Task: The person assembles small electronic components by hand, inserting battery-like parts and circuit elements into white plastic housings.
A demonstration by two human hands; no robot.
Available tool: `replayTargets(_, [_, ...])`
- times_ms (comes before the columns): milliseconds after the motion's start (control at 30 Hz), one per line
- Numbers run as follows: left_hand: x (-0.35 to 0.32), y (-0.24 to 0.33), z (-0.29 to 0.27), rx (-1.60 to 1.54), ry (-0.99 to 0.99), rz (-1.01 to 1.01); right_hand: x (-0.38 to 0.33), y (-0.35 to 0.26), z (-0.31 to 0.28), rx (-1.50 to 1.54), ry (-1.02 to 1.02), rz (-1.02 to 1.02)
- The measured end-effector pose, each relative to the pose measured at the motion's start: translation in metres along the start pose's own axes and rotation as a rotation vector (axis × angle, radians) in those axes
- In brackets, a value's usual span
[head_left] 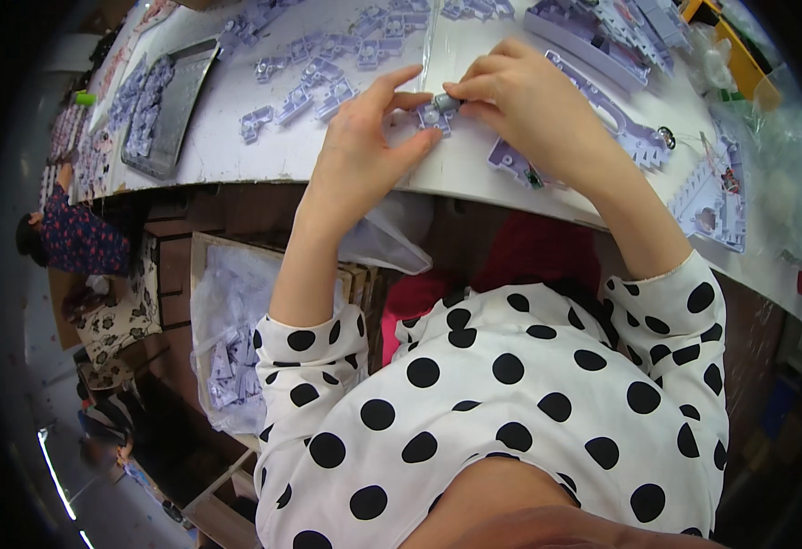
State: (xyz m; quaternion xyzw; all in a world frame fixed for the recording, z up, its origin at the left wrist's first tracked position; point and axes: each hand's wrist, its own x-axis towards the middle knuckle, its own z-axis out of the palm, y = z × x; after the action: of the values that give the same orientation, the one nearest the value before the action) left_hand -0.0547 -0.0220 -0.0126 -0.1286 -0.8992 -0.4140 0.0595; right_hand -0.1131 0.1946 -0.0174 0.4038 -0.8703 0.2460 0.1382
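Note:
At the table's front edge my left hand (360, 142) steadies a small lavender plastic housing (435, 119) between thumb and a finger, its index finger raised. My right hand (533, 105) pinches a small silver cylinder that looks like a motor (444, 103). The cylinder lies against the top of the housing; whether it sits inside it I cannot tell. Right of my right hand is a long lavender plastic shell (602, 114), partly hidden by my wrist. Several similar small housings (296, 102) lie loose beyond my left hand.
A dark tray (186, 110) of lavender parts stands at the left. More large shells (593, 41) are piled at the back right, near clear plastic bags (776, 137). Below the table, a lined box (227, 339) holds lavender parts. Another person (85, 229) sits far left.

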Motion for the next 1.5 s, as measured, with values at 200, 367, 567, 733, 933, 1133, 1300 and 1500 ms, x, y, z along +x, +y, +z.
replayTargets(200, [0.03,-0.01,-0.015,0.018,-0.021,0.124,-0.006,0.0,-0.004,-0.025,0.057,-0.101])
replayTargets(367, [0.128,-0.037,-0.052,0.119,0.207,0.036,-0.001,-0.008,-0.009,-0.144,-0.057,-0.141])
replayTargets(567, [0.242,-0.099,-0.041,0.592,0.212,0.132,0.003,-0.018,-0.012,-0.217,-0.116,-0.155])
replayTargets(733, [0.297,-0.111,-0.012,0.621,0.144,0.182,0.003,-0.022,-0.009,-0.225,-0.01,-0.116])
replayTargets(933, [0.298,-0.112,-0.008,0.748,-0.02,0.168,0.005,-0.03,-0.013,-0.254,-0.208,-0.072])
replayTargets(1133, [0.185,-0.033,-0.04,-0.495,-0.091,-0.022,0.001,-0.012,-0.015,-0.203,-0.052,-0.083])
replayTargets(1300, [0.073,0.005,-0.043,-1.088,-0.286,-0.242,0.017,-0.001,-0.039,0.219,0.319,0.064])
replayTargets(1500, [0.015,0.004,-0.019,-1.348,-0.161,-0.479,0.011,-0.009,-0.03,0.312,0.242,-0.153])
